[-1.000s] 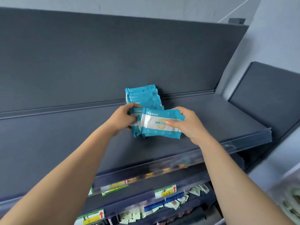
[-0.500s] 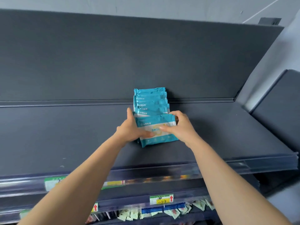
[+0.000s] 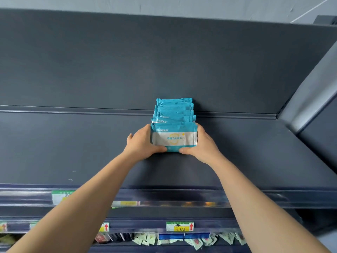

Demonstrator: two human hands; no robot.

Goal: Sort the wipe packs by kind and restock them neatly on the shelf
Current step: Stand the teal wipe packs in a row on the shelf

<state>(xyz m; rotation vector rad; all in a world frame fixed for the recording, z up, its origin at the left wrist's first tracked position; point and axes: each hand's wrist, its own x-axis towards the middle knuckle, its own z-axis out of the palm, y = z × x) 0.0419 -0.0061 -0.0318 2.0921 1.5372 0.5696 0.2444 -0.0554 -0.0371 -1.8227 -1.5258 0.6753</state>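
A row of several blue-and-white wipe packs (image 3: 174,114) stands on edge on the dark grey shelf (image 3: 73,147), running back to the rear panel. The front wipe pack (image 3: 174,138) faces me with a white label band. My left hand (image 3: 142,143) cups the row's left end, thumb under the front pack's lower edge. My right hand (image 3: 202,143) cups the right end the same way. Both hands squeeze the row between them.
The shelf's front rail (image 3: 164,199) carries price tags. Lower shelves hold small green-white sachets (image 3: 197,241) and dark packs (image 3: 116,237). A grey side panel (image 3: 310,99) closes the shelf at the right.
The front pack, held tilted a second ago, now stands square against the row. Both hands have shifted from holding that pack to clasping the row's two ends.
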